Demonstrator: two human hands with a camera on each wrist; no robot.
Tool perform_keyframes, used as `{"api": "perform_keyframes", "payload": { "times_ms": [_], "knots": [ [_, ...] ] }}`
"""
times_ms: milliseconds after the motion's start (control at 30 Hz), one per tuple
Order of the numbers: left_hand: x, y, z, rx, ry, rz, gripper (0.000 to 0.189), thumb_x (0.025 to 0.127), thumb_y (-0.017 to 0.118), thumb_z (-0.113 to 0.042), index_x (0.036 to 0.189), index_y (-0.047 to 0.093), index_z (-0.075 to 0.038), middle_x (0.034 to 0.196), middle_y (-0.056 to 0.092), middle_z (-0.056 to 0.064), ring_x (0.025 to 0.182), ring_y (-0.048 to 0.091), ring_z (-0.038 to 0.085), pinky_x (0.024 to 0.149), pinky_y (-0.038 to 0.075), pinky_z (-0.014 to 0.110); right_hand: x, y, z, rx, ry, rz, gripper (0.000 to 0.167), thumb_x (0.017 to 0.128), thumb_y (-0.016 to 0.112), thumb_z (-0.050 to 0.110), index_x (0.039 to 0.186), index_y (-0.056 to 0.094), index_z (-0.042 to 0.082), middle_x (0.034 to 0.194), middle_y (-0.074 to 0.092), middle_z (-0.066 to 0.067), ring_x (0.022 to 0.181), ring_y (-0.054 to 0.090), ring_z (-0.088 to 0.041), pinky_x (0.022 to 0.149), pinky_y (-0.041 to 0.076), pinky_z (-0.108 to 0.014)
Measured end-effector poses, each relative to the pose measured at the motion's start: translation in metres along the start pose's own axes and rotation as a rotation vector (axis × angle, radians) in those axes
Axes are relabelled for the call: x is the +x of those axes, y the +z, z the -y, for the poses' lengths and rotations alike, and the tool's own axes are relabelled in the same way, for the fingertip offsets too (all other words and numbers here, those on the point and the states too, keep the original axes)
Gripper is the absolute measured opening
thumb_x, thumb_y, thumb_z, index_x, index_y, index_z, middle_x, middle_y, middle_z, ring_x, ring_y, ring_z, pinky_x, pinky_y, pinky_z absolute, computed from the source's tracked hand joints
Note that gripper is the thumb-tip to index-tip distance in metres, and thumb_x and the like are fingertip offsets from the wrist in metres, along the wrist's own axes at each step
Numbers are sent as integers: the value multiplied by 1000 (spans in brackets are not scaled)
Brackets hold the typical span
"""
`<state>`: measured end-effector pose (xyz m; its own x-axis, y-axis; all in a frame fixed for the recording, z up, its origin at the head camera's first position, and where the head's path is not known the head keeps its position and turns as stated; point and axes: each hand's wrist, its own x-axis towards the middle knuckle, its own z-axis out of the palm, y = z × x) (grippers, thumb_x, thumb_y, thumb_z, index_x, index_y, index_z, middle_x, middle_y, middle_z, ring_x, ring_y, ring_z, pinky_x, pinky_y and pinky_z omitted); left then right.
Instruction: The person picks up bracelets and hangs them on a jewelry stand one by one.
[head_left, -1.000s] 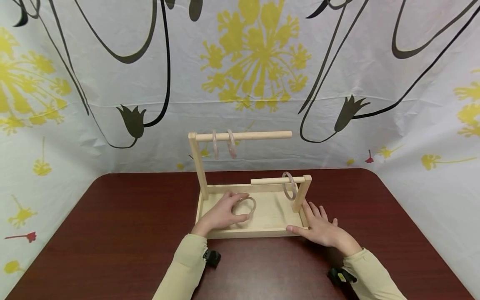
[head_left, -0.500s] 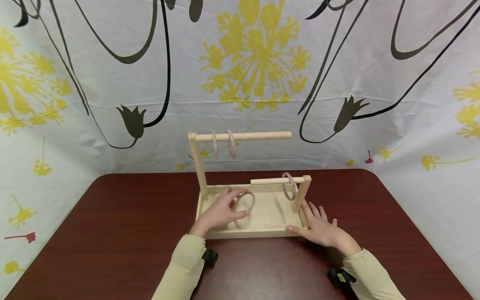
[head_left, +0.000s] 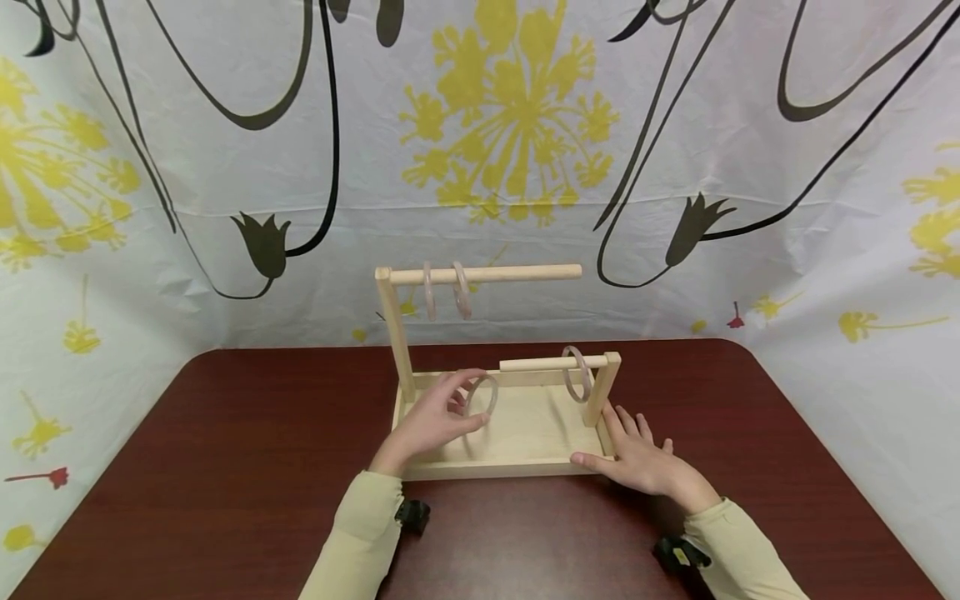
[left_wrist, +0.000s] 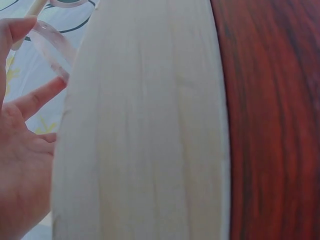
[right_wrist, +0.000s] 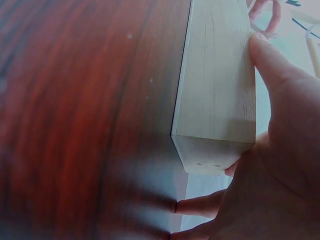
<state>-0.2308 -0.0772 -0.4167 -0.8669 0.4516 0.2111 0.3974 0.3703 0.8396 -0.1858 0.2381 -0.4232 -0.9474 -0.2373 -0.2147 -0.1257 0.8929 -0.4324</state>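
My left hand (head_left: 431,421) pinches a pale pinkish bangle (head_left: 495,393) between thumb and fingertips, with the ring tilted up above the wooden tray (head_left: 536,429). In the left wrist view, thumb and fingertips meet opposite parts of that bangle (left_wrist: 54,46). My right hand (head_left: 641,458) rests at the tray's front right corner, fingers spread. Its thumb lies on the front wall (right_wrist: 220,75) in the right wrist view, while other fingertips touch the table. Two bangles (head_left: 462,293) hang on the upper rod (head_left: 525,272); one more bangle (head_left: 585,379) hangs on the lower rod (head_left: 525,364).
A tall post (head_left: 396,337) carries the upper rod at the tray's left end, and a short post (head_left: 602,390) holds the lower rod at the right. Both rods have free inner ends. Behind the dark red table (head_left: 262,433) hangs a patterned cloth (head_left: 360,167).
My left hand has lifted the bangle and moved it slightly left and back, tilting it more upright. The right hand stays at the tray corner.
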Motion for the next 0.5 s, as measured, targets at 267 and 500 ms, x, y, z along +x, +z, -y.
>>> {"api": "perform_keyframes", "payload": {
  "times_ms": [267,500],
  "knots": [
    [0,-1,-1,-42,36,-43,59,85,74,-11,139,49,-9,115,50,17,95,56,37,82,52,35,0,1,-1,-2,6,1,107,87,52,68,153,6,-2,154,11,-32,135,6,-59,88,7,-83],
    [2,-1,-3,-79,56,-97,62,86,73,-9,142,45,-9,120,46,18,100,53,33,88,49,38,0,0,-1,2,4,0,107,87,52,68,153,6,-1,154,10,-31,135,5,-59,88,6,-83]
  ]
}}
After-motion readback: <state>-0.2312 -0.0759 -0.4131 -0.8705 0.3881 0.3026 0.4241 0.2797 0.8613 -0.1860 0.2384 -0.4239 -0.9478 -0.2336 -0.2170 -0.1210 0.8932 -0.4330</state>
